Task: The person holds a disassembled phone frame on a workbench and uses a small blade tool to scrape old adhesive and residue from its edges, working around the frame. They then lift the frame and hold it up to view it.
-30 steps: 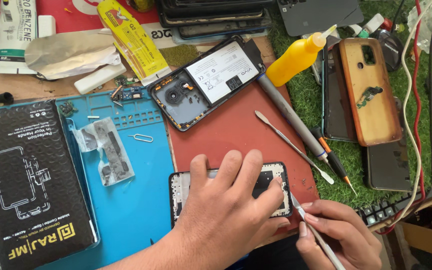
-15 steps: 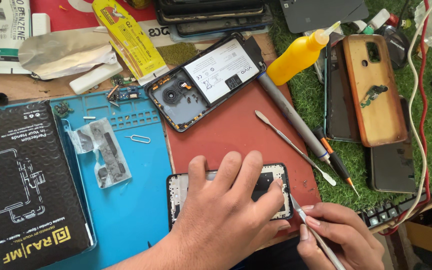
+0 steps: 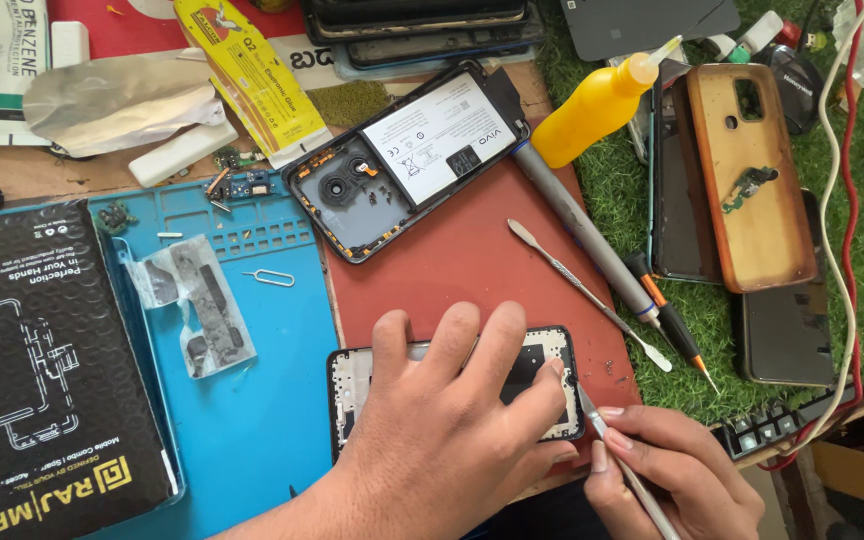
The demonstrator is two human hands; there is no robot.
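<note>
The phone frame lies on the red mat, near you. Your left hand presses flat on it – its grip holds nothing – while your right hand pinches a metal pry tool at the frame's right edge. This looks like prying; next you need gentle, steady leverage.

Left hand flat, fingers spread, pressing down; right hand in pinched grip.

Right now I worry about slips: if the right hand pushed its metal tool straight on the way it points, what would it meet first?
The right hand aims its thin metal tool up-left at the phone frame under the left hand. It would likely meet the frame's right edge first, close to the left index fingertip; depth is unclear.
</note>
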